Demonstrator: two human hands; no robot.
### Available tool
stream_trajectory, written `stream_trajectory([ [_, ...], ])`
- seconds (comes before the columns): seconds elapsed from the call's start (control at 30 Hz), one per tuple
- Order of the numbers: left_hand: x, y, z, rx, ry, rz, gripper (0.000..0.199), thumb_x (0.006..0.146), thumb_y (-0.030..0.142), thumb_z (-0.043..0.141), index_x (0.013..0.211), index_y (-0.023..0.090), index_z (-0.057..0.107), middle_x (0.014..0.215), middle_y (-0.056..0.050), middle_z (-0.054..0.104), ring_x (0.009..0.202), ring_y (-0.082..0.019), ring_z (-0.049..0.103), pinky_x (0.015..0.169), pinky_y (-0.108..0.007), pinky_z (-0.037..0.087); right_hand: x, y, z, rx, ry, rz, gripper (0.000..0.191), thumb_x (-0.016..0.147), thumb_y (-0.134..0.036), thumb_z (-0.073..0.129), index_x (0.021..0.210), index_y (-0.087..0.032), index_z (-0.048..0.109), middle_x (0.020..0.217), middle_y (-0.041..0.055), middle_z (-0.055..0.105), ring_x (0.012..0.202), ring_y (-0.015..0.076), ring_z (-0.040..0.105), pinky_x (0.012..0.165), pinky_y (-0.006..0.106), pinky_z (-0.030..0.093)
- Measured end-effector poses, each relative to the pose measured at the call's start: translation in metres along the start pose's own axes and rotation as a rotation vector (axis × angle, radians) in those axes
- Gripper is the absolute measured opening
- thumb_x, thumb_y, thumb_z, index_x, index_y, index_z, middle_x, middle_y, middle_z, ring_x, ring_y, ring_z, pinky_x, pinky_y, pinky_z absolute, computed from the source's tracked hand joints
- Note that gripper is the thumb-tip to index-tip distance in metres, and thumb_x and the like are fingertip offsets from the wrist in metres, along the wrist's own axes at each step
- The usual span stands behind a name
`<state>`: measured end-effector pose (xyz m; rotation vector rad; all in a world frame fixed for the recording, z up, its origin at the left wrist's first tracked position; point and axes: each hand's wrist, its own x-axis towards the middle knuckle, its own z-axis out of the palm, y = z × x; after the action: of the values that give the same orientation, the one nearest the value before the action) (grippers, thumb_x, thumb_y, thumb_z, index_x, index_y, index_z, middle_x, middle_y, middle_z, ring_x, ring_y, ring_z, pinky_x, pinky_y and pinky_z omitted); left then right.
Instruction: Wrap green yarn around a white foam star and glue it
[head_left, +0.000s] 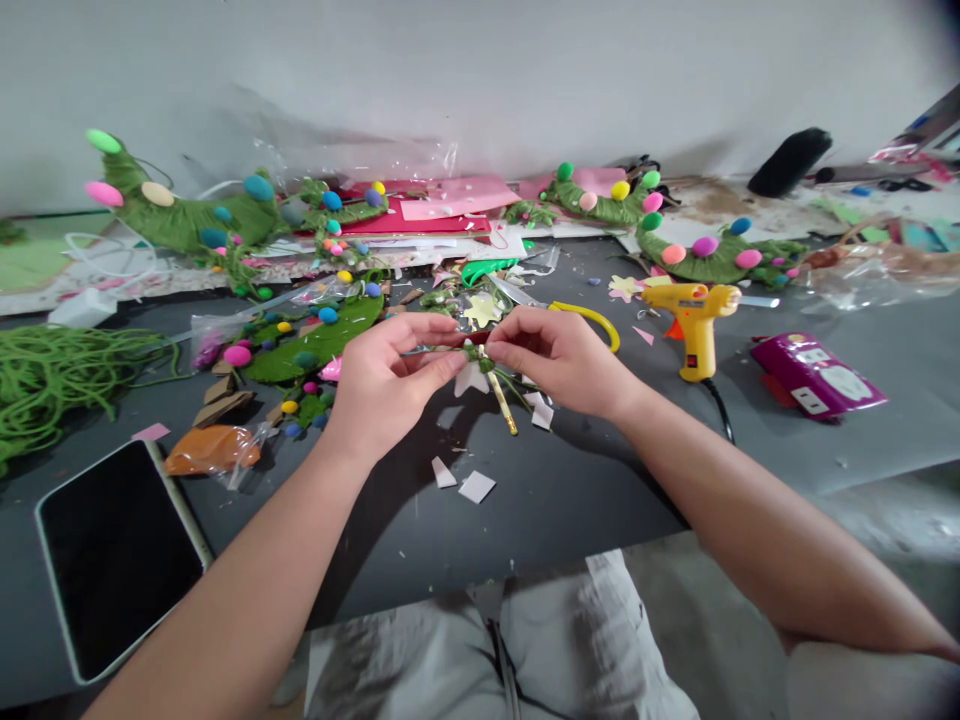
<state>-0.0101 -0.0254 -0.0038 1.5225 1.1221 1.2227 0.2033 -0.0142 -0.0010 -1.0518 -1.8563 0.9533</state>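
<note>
Green, thin and stringy, the small craft piece [486, 366] sits pinched between the fingertips of our left hand [401, 375] and our right hand [559, 358], above the dark grey table [555, 510]. A gold strip [501, 400] slants down just beside it, near a pale star-shaped piece [472, 379]. To our right lies a yellow plastic glue gun [697, 325]; to our left, a black-screened phone [120, 555].

Dark tabletop [555, 510], crowded with craft things
Yellow glue gun [699, 335]; purple packet [821, 377]; tablet [120, 560]; green yarn [67, 380]; white paper scraps [477, 487]
</note>
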Motion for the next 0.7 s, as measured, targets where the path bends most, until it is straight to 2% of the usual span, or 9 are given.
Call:
stream_trajectory([
  [0.2,0.000,0.000,0.000,-0.001,0.008,-0.002,0.030,0.076,0.024,0.087,0.103,0.020,0.076,0.105,-0.009,0.079,0.101,-0.025,0.074,0.074,-0.030,0.062,-0.001,-0.001,-0.003,0.012,-0.035,0.027,0.019,0.097,-0.036,0.062,0.089,-0.020,0.062,0.072,-0.0029,0.053,0.061,0.0095,0.042,0.055,0.026,0.036],
  [0.37,0.001,-0.001,0.000,-0.005,0.012,-0.004,0.030,0.076,0.024,0.087,0.104,0.020,0.076,0.104,-0.008,0.079,0.101,-0.025,0.074,0.076,-0.031,0.062,0.001,-0.002,-0.009,0.094,0.056,0.080,0.020,0.098,-0.038,0.060,0.087,-0.021,0.057,0.071,-0.0026,0.051,0.060,0.0106,0.044,0.054,0.027,0.037],
  [0.5,0.001,-0.001,0.000,0.006,0.007,-0.005,0.030,0.076,0.023,0.087,0.105,0.020,0.076,0.102,-0.007,0.079,0.099,-0.023,0.075,0.074,-0.029,0.061,0.008,0.000,-0.020,0.187,0.211,0.088,0.034,0.098,-0.044,0.060,0.074,-0.023,0.049,0.066,-0.0021,0.049,0.057,0.0110,0.045,0.052,0.027,0.037],
  [0.6,0.000,-0.001,0.000,0.024,0.010,-0.001,0.029,0.076,0.024,0.087,0.104,0.021,0.077,0.102,-0.007,0.080,0.098,-0.024,0.075,0.072,-0.028,0.059,0.011,0.003,-0.035,0.236,0.373,0.047,0.044,0.095,-0.047,0.064,0.064,-0.023,0.043,0.064,-0.0030,0.039,0.053,0.0099,0.039,0.048,0.027,0.033],
  [0.7,0.000,0.000,0.000,0.030,0.014,0.001,0.029,0.076,0.024,0.086,0.103,0.020,0.077,0.103,-0.008,0.079,0.099,-0.024,0.074,0.071,-0.028,0.059,0.011,0.010,-0.059,0.095,0.593,-0.014,0.046,0.097,-0.046,0.063,0.059,-0.023,0.049,0.056,-0.0028,0.041,0.050,0.0099,0.037,0.048,0.029,0.029],
])
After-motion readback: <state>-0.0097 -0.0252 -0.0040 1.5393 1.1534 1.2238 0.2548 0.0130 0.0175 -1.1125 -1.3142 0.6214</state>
